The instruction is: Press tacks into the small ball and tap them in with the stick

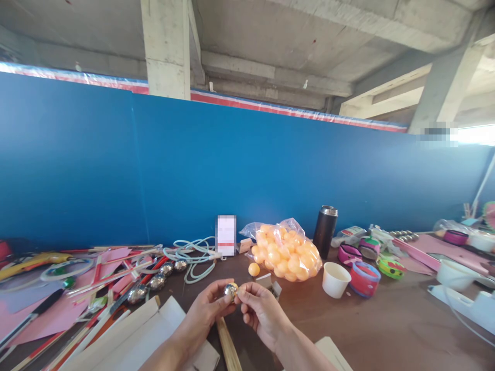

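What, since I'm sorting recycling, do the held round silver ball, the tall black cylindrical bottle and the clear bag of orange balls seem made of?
Round silver ball: probably polished metal, given mirrored reflections; plated plastic is possible.
Black cylindrical bottle: likely satin-coated metal, its mouth silvery.
Clear bag of orange balls: apparently glossy plastic film, transparent and crinkled.

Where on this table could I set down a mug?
The widest bare patch of the brown table is right of the right hand, bordered by the white tub, the red-and-blue band and the white device. Left is crowded with pink paper, shiny balls and pale cardboard.
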### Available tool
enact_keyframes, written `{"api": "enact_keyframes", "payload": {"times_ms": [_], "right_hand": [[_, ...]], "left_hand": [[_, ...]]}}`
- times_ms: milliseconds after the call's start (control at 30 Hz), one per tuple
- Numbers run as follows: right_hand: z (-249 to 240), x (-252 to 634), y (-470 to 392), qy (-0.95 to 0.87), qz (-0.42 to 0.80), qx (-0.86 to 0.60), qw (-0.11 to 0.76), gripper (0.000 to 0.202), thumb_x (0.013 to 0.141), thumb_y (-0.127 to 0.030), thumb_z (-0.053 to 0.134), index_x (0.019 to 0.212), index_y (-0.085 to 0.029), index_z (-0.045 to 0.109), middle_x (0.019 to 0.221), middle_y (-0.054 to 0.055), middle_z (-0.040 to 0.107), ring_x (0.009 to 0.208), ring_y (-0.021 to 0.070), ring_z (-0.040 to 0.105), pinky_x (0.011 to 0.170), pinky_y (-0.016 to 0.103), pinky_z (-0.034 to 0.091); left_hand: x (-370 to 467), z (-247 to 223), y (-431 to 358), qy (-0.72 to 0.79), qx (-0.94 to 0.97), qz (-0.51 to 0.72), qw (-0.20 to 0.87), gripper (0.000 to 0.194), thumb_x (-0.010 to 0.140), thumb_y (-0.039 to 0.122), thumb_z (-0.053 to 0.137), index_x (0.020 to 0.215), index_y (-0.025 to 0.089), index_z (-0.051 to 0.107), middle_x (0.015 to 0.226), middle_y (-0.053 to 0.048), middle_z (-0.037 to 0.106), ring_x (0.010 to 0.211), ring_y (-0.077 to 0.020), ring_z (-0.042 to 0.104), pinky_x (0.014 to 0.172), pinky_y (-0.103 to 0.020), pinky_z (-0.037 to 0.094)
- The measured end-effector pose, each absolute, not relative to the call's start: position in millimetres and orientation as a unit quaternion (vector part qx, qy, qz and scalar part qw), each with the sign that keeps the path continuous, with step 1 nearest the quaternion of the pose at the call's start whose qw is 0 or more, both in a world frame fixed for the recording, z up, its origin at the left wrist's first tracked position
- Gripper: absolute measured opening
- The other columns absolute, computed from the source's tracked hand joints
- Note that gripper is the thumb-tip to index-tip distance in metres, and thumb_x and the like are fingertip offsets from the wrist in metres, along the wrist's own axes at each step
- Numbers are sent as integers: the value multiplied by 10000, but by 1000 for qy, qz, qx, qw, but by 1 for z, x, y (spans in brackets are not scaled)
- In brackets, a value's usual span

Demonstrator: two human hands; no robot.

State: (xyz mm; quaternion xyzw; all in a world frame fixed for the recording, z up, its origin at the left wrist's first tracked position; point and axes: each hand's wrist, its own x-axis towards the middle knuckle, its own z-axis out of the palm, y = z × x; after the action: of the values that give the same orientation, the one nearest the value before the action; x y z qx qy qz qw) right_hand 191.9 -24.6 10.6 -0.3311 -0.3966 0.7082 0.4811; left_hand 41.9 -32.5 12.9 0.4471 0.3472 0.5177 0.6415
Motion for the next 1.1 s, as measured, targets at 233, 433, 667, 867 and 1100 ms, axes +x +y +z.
{"api": "enact_keyframes", "payload": {"times_ms": [233,433,667,867,1100], "right_hand": [[10,195,-23,-405,713,-323,472,197,685,-283,685,700,-140,551,646,1,581,462,25,419,414,116,364],[10,196,-22,-414,718,-316,462,211,670,-288,699,686,-138,552,647,-1,585,450,22,422,421,120,368],[12,195,-23,-429,708,-318,463,215,674,-294,697,702,-134,555,645,0,583,448,22,424,418,121,367],[15,194,-25,-434,691,-330,474,201,675,-277,688,704,-132,552,643,4,586,454,30,433,410,127,363],[13,193,-23,-466,656,-352,477,239,655,-308,697,712,-130,547,632,4,589,466,48,450,407,151,385]], "left_hand": [[40,12,-32,342,456,507,647,389,672,315,659,1029,173,599,994,-91,632,911,-211,594,849,-369,440],[40,12,-33,340,450,506,652,378,665,323,663,1011,177,613,986,-89,640,894,-206,603,841,-362,443],[39,9,-31,333,447,502,661,354,688,300,647,1015,172,606,985,-87,638,898,-201,599,843,-361,444],[37,7,-30,328,451,503,660,344,704,281,633,1025,160,599,994,-92,631,898,-199,598,863,-370,439],[37,6,-29,335,464,507,644,372,680,280,657,1022,146,600,1001,-105,635,900,-219,605,858,-377,443]]}}
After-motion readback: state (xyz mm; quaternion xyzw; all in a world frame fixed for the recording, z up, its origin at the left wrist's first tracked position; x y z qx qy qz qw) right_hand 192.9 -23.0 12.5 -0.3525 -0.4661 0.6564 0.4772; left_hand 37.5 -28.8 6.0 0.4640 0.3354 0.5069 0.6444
